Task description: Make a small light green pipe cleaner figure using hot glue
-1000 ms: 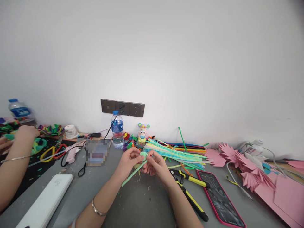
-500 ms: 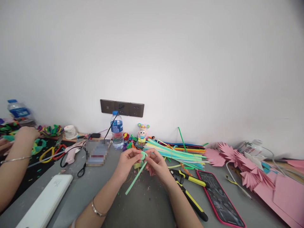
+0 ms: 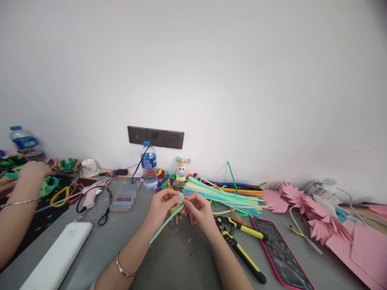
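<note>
A fuzzy mint-green pipe cleaner [image 3: 165,228], one end coiled into a small disc, is pinched by the left hand [image 3: 161,207] and right hand [image 3: 198,207] above the grey desk [image 3: 175,266], its tail slanting toward the near left corner. Slim pastel stems [image 3: 222,197] bunch near the far edge beside a rounded figurine [image 3: 181,172]; yellow-and-black pliers [image 3: 242,252] and a flat phone [image 3: 282,251] lie near the right hand

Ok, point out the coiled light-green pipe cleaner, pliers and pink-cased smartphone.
Light-green pipe cleaner [image 3: 165,224], head view: loose tail.
Pliers [image 3: 241,253], head view: lower handle.
Pink-cased smartphone [image 3: 281,253], head view: screen.
</note>
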Demonstrator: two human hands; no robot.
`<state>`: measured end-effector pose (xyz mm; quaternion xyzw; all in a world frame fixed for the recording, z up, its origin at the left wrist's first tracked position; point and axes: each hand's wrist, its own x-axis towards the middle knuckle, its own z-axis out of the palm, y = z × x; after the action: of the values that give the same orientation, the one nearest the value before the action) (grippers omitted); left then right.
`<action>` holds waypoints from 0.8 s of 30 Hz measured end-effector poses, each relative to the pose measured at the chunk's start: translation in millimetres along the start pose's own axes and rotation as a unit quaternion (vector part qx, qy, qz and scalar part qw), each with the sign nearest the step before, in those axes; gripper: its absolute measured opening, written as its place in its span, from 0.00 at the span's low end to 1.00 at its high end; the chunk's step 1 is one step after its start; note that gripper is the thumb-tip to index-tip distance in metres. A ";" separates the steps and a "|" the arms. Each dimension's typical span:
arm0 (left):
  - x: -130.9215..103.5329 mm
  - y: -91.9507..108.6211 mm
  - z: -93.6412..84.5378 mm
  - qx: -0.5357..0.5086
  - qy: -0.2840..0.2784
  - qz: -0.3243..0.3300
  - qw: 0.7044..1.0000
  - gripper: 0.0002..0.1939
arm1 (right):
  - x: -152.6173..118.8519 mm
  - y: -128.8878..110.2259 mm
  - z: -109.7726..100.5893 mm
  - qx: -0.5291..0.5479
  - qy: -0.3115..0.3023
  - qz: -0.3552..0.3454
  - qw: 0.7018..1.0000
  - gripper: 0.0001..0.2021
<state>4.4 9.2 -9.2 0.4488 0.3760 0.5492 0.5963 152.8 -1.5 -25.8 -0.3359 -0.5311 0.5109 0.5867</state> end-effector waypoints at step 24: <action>-3.3 7.6 2.6 0.030 -0.040 -0.030 0.998 0.16 | -2.4 0.6 -3.2 0.072 -0.034 0.133 0.988 0.15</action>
<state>4.1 5.5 -1.3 0.4770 0.3814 0.5010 0.6132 155.9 -3.2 -27.8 -0.3431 -0.4634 0.6319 0.5179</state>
